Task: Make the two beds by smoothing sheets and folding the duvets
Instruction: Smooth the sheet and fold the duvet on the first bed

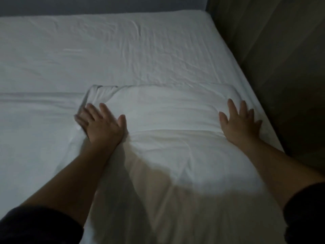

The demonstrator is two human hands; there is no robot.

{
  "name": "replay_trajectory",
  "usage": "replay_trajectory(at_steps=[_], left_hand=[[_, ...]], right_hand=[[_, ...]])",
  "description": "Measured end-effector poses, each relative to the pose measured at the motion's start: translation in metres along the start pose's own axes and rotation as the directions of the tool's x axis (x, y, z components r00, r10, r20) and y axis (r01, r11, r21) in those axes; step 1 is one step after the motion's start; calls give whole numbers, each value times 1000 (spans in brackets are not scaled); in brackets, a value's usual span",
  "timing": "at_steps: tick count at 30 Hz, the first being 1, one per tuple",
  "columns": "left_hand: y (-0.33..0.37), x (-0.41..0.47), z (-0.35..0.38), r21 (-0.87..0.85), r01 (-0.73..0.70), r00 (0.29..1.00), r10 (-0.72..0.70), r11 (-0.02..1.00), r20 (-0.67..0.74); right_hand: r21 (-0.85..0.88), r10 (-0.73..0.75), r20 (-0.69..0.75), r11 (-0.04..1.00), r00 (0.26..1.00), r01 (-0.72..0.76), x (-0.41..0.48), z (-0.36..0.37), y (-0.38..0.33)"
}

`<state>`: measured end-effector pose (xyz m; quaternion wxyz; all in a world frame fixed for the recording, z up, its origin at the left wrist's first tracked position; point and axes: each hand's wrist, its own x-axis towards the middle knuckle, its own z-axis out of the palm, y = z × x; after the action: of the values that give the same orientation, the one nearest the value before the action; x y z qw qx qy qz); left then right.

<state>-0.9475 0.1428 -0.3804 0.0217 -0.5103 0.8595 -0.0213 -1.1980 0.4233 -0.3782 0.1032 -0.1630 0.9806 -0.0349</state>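
Pressing flat with spread fingers, left hand (103,126) and right hand (240,125) rest on the folded duvet (168,120).

The room is dim, lit by a weak, cool light. A grey-blue wall (105,4) runs across the far side. On the right stands an olive-brown surface (281,59), wall or panel, faintly streaked vertically and darkening into shadow lower down.
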Motion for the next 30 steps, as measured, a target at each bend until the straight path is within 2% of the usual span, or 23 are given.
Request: replay_trajectory(at_steps=[1, 2, 3, 5, 6, 7, 8, 11, 13, 14, 15, 17, 19, 20, 21, 24, 26, 27, 29, 30], left_hand=[[1, -8, -11, 16, -11, 1000, 11, 1000, 7], [6, -19, -23, 2, -89, 996, 89, 996, -4], [16, -32, -32, -28, -235, 971, 234, 972, -44], [33, -66, -36, -58, -560, 826, 552, 826, -109], [34, -82, -30, -42, -639, 768, 634, 768, -85], [26, -91, -25, -47, -638, 770, 637, 769, -45], [9, -96, -16, -64, -582, 813, 583, 810, -16], [-62, -102, 3, 23, -306, 951, 304, 952, 60], [-90, -111, -3, 37, -159, 984, 155, 987, 86], [-89, -120, -10, 9, -136, 989, 135, 991, 61], [-81, -130, -20, -28, -168, 986, 168, 985, 17], [-59, -158, -31, -82, -355, 935, 353, 931, -46], [-52, -186, -25, -92, -546, 837, 546, 833, -25], [-61, -196, -19, -95, -570, 818, 575, 816, 24], [-77, -202, -12, -93, -557, 824, 563, 825, 67], [-132, -207, -2, -45, -416, 903, 418, 908, 97], [-130, -218, -12, -94, -373, 925, 377, 923, 40], [-120, -228, -18, -142, -425, 903, 430, 894, 11], [-105, -256, -16, -190, -602, 792, 610, 776, -18], [-109, -269, -9, -187, -649, 749, 663, 737, 11]], right_hand=[[6, 12, -13, 1000, 1000, -12, -9, -6, -1], [-3, -13, -35, 1000, 999, 13, -21, -11, -7], [-17, -94, -65, 996, 993, 93, -37, -15, -19], [-50, -379, -76, 925, 922, 376, -72, -11, -47], [-81, -501, -38, 864, 865, 497, -88, -3, -52], [-121, -559, 2, 823, 829, 555, -101, 6, -50], [-150, -542, 6, 830, 840, 537, -105, 11, -39], [-196, -218, 2, 957, 976, 214, -103, 16, 25], [-175, -41, 35, 983, 999, 47, -111, 6, 52], [-161, -35, 6, 986, 999, 36, -122, 1, 51], [-136, -90, -47, 987, 995, 83, -137, -3, 39], [-110, -311, -116, 948, 943, 299, -175, 0, 3], [-179, -529, -36, 838, 848, 516, -211, 13, -19], [-214, -556, 12, 810, 831, 546, -223, 21, -16], [-233, -532, 26, 820, 847, 522, -229, 26, -3], [-261, -292, -39, 926, 956, 272, -233, 31, 53], [-180, -150, -113, 975, 982, 128, -245, 27, 53], [-141, -175, -130, 978, 976, 157, -257, 27, 38], [-159, -413, -134, 906, 901, 392, -287, 39, 11], [-185, -493, -103, 863, 864, 470, -302, 48, 11]])
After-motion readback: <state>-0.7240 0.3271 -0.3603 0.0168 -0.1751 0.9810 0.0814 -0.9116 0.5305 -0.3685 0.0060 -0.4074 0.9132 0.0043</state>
